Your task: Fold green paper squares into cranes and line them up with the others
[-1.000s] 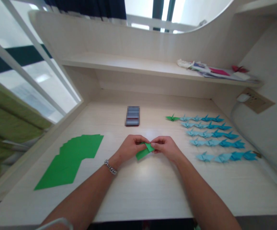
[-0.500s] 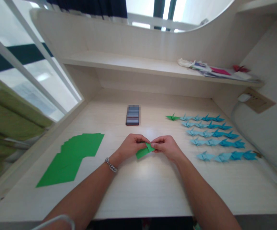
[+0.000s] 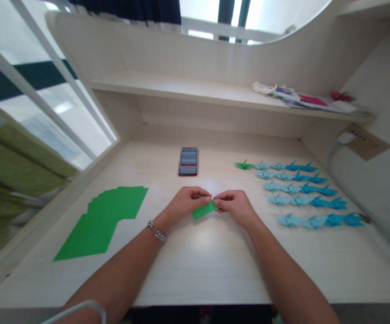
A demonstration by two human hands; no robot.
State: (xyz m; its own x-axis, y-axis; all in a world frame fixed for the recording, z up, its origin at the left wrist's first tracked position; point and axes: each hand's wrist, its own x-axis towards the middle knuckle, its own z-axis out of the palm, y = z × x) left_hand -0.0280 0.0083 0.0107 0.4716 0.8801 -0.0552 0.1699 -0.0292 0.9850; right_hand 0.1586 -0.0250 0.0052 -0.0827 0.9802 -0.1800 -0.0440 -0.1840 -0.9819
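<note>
A folded piece of green paper is held between both hands above the middle of the desk. My left hand pinches its upper edge, thumb and forefinger closed on it. Opposite, my right hand grips the paper's right end between thumb and fingers. The fingertips of the two hands almost meet, and they hide the upper edge of the paper. A silver chain bracelet circles the left wrist.
Fanned green paper sheets lie at left. A phone-like object, its face pixelated, lies behind my hands. Rows of blue paper cranes stand at right, with one green crane. A shelf spans the back; a cable hangs from the wall socket.
The green paper's slanted flap, visible earlier near the right fingertips, no longer shows; the piece looks like a plain narrow strip. Both hands keep their pinch with small finger movements. The view has shifted slightly.
</note>
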